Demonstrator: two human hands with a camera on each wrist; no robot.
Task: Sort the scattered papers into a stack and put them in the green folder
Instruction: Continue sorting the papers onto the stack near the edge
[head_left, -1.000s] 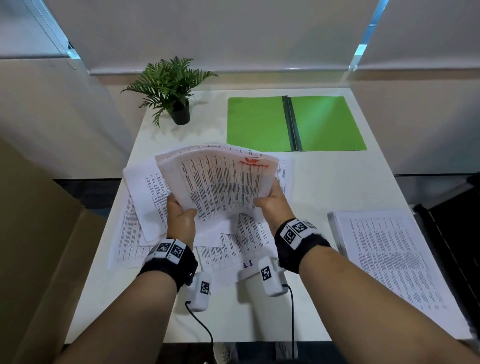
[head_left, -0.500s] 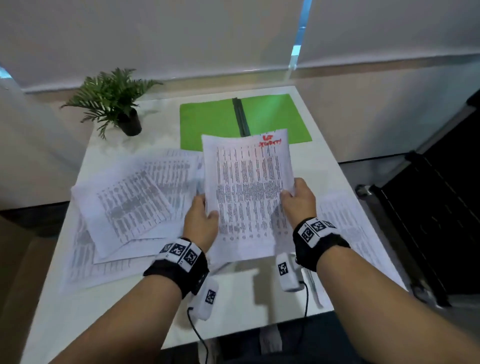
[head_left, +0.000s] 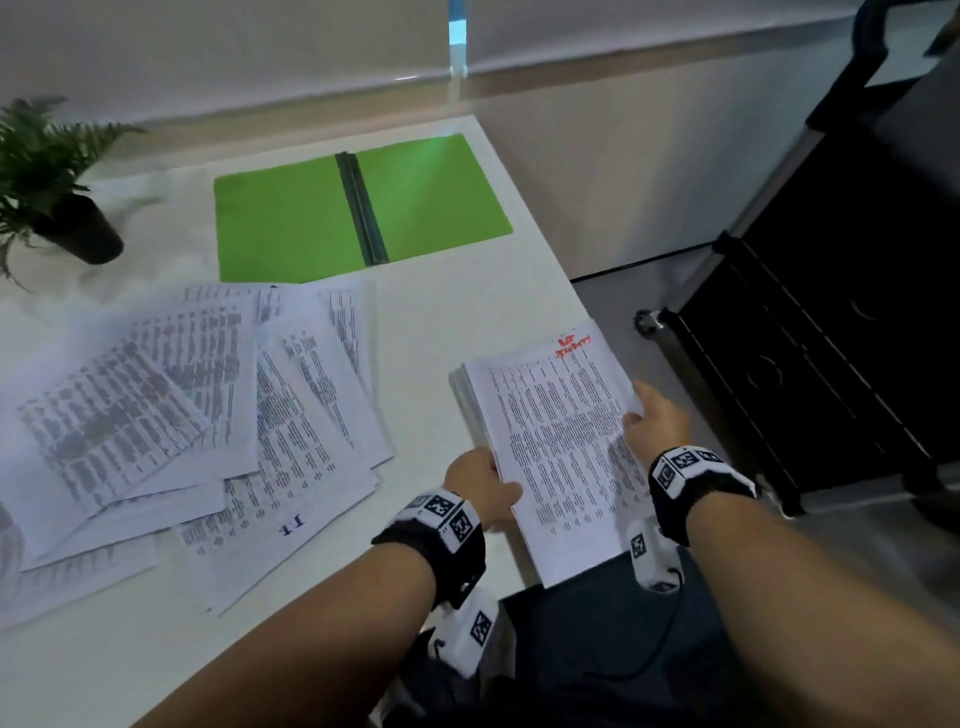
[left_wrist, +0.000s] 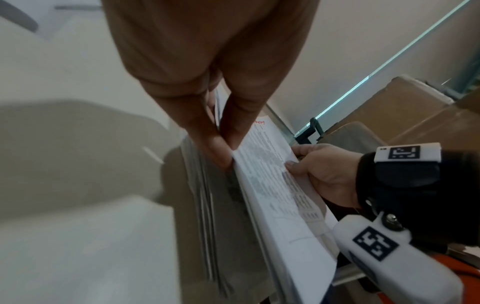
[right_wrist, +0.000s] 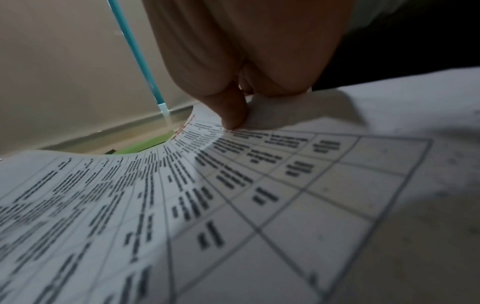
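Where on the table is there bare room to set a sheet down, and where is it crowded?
Bare white table runs between the scattered papers and the stack that both hands hold at the right edge, up to the green folder. The near-left corner in front of the scattered papers is bare too. The left half is crowded with overlapping sheets; the potted plant takes the far-left corner.

left hand (head_left: 480, 486) pinching, right hand (head_left: 657, 423) gripping
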